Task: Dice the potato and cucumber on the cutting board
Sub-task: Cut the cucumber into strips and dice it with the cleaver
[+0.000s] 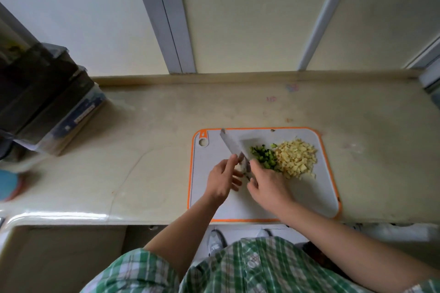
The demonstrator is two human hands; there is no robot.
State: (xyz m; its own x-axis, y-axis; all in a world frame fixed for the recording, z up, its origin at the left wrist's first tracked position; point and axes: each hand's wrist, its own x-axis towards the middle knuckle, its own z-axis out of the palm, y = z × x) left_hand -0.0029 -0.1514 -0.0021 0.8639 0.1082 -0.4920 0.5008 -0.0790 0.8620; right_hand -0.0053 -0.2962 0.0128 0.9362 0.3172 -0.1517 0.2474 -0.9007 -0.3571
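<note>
A grey cutting board with an orange rim (328, 207) lies on the counter. A pile of pale diced potato (297, 159) sits at its far right. Right beside it, on its left, lies a smaller pile of dark green diced cucumber (263, 156). My right hand (267, 185) grips the handle of a knife (231, 144), whose blade points up and left over the board. My left hand (222, 179) pinches the blade near its heel, thumb on top and fingers underneath.
A stack of dark and clear plastic boxes (52, 107) stands on the counter's left. A blue round object (9, 183) sits at the left edge. The cream counter (154, 140) ends at a window sill behind the board.
</note>
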